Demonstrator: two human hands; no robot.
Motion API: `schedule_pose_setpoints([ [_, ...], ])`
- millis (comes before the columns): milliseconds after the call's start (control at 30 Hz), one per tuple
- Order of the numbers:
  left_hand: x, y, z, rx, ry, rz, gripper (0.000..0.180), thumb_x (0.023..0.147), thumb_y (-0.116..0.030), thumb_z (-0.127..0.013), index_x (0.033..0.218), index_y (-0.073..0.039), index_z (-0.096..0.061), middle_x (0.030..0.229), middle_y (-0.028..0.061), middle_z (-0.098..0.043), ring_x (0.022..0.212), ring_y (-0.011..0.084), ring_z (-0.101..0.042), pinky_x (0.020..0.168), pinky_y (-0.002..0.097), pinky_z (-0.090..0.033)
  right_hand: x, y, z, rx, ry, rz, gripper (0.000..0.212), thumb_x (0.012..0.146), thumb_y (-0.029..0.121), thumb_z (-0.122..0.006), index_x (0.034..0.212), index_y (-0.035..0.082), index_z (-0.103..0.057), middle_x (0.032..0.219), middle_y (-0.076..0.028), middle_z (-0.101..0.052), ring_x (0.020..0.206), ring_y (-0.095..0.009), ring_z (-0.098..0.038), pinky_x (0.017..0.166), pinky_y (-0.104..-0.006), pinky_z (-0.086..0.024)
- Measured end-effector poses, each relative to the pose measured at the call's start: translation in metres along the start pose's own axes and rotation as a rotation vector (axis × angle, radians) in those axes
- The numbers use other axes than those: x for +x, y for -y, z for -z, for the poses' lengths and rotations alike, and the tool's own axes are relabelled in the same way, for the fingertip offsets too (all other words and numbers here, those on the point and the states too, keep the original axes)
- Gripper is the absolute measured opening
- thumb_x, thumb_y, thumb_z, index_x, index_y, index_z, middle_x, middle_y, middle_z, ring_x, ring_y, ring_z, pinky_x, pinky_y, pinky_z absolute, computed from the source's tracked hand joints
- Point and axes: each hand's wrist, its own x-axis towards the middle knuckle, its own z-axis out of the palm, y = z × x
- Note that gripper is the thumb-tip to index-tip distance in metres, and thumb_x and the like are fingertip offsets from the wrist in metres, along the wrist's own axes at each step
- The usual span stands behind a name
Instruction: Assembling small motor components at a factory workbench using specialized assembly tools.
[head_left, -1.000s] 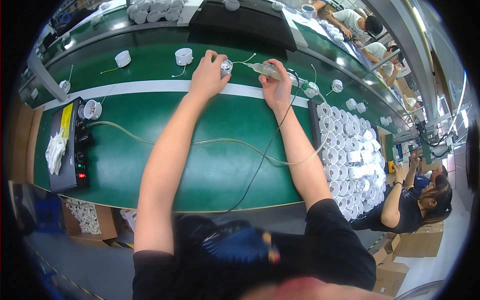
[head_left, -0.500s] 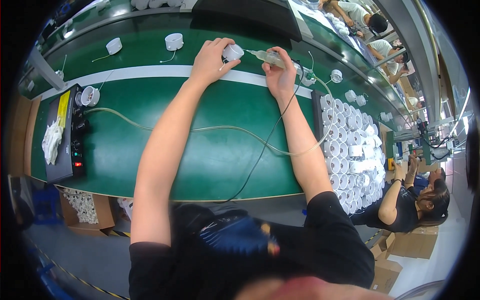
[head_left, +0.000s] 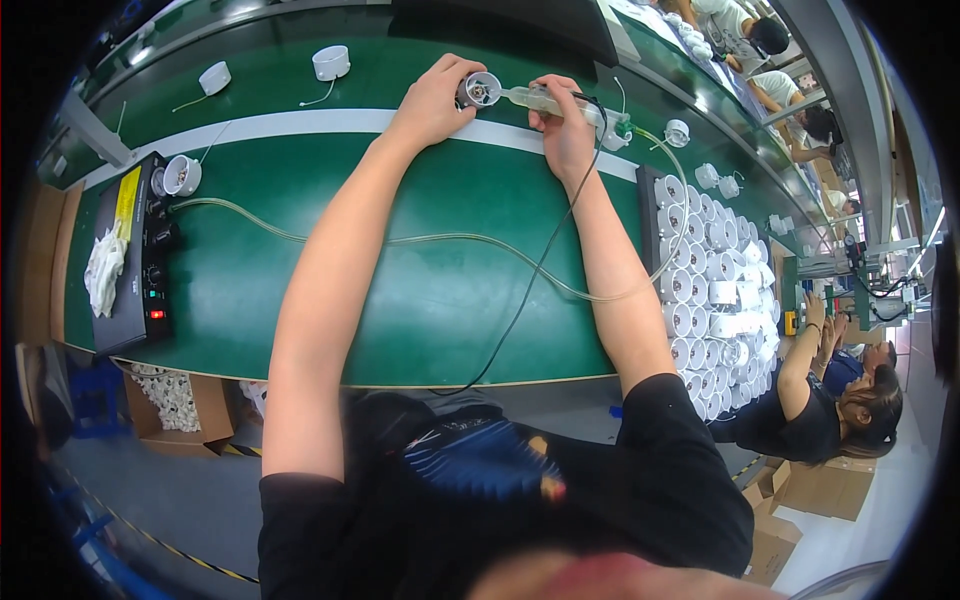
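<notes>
My left hand (head_left: 436, 103) is closed round a small white plastic cup (head_left: 481, 91), whose open end faces me and shows small parts inside. In my right hand (head_left: 566, 122) is a clear dispensing syringe (head_left: 540, 100), held level with its tip pointing left at the cup's rim. Whether the tip touches the cup is too small to tell. From the syringe's green rear fitting a clear tube (head_left: 480, 246) loops past my right forearm and across the mat to a black dispenser box (head_left: 135, 270) at the left.
A tray of many white cups (head_left: 715, 290) stands beside my right arm. Several loose cups (head_left: 331, 63) with thin wires sit along the far side of the bench. A crumpled white cloth (head_left: 105, 270) lies on the box. Co-workers (head_left: 810, 390) are at the right.
My left hand has turned the cup so its open end now faces me. The syringe tip has come closer to the cup. My view has shifted slightly.
</notes>
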Motion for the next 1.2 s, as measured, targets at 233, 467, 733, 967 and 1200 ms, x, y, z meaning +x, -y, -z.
schedule_pose_setpoints([
  [233,-0.0021,0.0029,-0.0012,-0.029,0.003,-0.011,0.051,0.075,-0.004,-0.075,0.123,-0.011,-0.062,0.121,0.0088,-0.062,0.104,0.0313,-0.066,0.091,0.0383,-0.055,-0.0012,-0.0039,-0.0027,-0.1,0.002,0.021,0.02,0.096,0.024,-0.065,0.104,0.006,-0.065,0.094,-0.007,-0.067,0.065,-0.013,-0.057,0.06,-0.0245,-0.04],
  [467,-0.0012,0.0002,0.0003,-0.051,0.024,0.014,0.05,0.074,-0.004,-0.075,0.122,-0.01,-0.062,0.119,0.0098,-0.065,0.103,0.0326,-0.066,0.09,0.039,-0.055,-0.001,-0.004,-0.003,-0.109,0.002,0.028,0.019,0.097,0.023,-0.065,0.106,0.006,-0.065,0.093,-0.007,-0.067,0.065,-0.013,-0.057,0.059,-0.0242,-0.04],
  [733,-0.0012,-0.0025,-0.0021,0.021,0.007,0.039,0.053,0.076,-0.006,-0.076,0.127,-0.011,-0.06,0.12,0.0085,-0.064,0.104,0.0294,-0.067,0.09,0.0393,-0.057,-0.0017,-0.0056,-0.0017,-0.122,-0.014,0.014,0.021,0.097,0.023,-0.064,0.107,0.005,-0.064,0.094,-0.009,-0.067,0.064,-0.014,-0.057,0.058,-0.0243,-0.041],
  [967,-0.0034,0.0024,-0.0045,0.337,-0.199,0.15,0.055,0.075,-0.009,-0.077,0.127,-0.013,-0.06,0.12,0.0098,-0.063,0.113,0.0332,-0.061,0.095,0.0432,-0.052,-0.0011,-0.0042,-0.0024,-0.092,-0.015,0.014,0.023,0.097,0.025,-0.064,0.107,0.004,-0.064,0.094,-0.009,-0.066,0.064,-0.015,-0.057,0.059,-0.0245,-0.04],
  [1200,-0.0031,0.002,0.0021,0.55,-0.38,-0.022,0.05,0.078,-0.009,-0.075,0.125,-0.011,-0.061,0.127,0.0115,-0.06,0.122,0.0354,-0.055,0.103,0.0451,-0.047,0.0,-0.0018,0.0001,-0.007,0.001,0.004,0.023,0.097,0.025,-0.062,0.106,0.005,-0.064,0.096,-0.009,-0.064,0.066,-0.017,-0.055,0.059,-0.0269,-0.04],
])
